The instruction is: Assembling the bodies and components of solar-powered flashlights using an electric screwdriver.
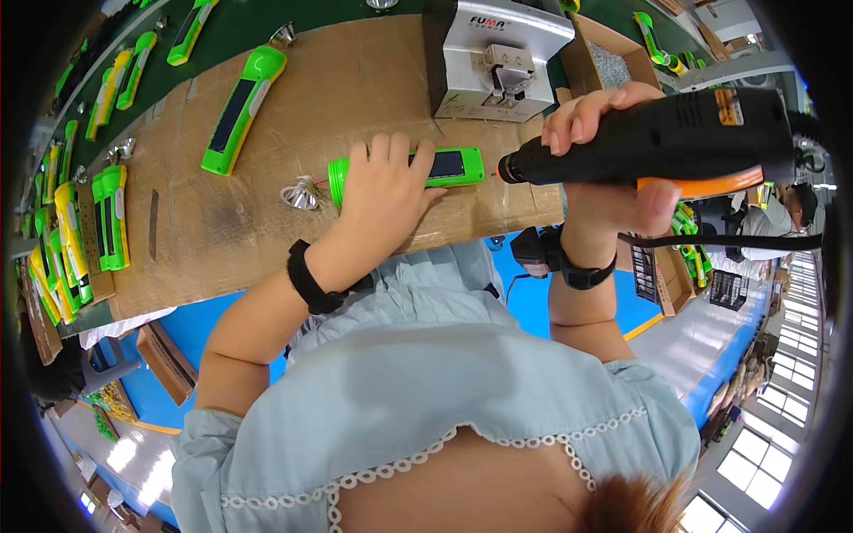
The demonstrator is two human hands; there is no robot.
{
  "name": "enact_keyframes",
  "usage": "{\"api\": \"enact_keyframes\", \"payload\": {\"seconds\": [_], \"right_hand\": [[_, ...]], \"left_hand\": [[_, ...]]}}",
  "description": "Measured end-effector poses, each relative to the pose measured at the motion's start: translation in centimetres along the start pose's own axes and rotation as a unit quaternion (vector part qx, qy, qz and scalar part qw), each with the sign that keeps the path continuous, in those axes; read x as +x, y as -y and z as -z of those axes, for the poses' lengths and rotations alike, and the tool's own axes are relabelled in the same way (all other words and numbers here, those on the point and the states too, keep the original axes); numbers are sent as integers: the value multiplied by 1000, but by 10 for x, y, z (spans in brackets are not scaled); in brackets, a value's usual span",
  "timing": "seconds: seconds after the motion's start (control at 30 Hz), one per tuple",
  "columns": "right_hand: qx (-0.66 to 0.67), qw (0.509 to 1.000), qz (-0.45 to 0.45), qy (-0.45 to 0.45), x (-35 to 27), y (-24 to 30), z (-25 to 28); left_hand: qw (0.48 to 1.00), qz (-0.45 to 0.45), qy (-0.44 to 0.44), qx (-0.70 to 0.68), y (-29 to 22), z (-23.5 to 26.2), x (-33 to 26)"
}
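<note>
A green flashlight body (pixel 462 167) with a dark panel lies on the cardboard-covered bench, its narrow end toward the right. My left hand (pixel 388 188) is closed over its middle and presses it down. From its wide left end a thin red wire leads to a silver reflector (pixel 301 194). In my right hand (pixel 613 147) is a black electric screwdriver (pixel 675 135) with an orange trigger, held level. Its tip points left at the end of the flashlight body, very close to it; whether they touch I cannot tell.
A grey metal machine (pixel 498 62) stands at the back of the bench, beside a cardboard box (pixel 609 58) of small metal pieces. Another green flashlight (pixel 244 111) lies farther left. Several more line the left edge. A black cable (pixel 729 241) runs off to the right.
</note>
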State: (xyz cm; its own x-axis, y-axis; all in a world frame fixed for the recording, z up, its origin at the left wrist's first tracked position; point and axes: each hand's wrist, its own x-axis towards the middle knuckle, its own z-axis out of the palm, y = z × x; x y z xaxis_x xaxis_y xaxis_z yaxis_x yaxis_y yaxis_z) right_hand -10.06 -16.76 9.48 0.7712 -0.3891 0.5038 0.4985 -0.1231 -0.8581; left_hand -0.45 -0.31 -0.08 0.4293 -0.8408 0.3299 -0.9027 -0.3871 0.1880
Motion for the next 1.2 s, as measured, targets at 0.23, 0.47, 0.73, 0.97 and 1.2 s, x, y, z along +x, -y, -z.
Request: {"api": "enact_keyframes", "payload": {"seconds": [0.23, 0.47, 0.73, 0.97, 1.2], "right_hand": [[23, 999, 20, -22, -8, -14, 1], [91, 995, -5, -47, -16, -35, -8], [64, 998, -10, -20, -8, -30, -4], [87, 974, 192, -78, 48, -7, 22], [-48, 976, 160, -142, 76, -26, 10]], "left_hand": [[1000, -3, -7, -10, -1, -1, -1], [1000, 0, 11, -9, 1, 2, -1], [1000, -3, -1, -13, 1, 0, 0], [1000, 0, 11, -15, 0, 2, -1], [1000, 1, 10, -18, -1, 3, -1]]}}
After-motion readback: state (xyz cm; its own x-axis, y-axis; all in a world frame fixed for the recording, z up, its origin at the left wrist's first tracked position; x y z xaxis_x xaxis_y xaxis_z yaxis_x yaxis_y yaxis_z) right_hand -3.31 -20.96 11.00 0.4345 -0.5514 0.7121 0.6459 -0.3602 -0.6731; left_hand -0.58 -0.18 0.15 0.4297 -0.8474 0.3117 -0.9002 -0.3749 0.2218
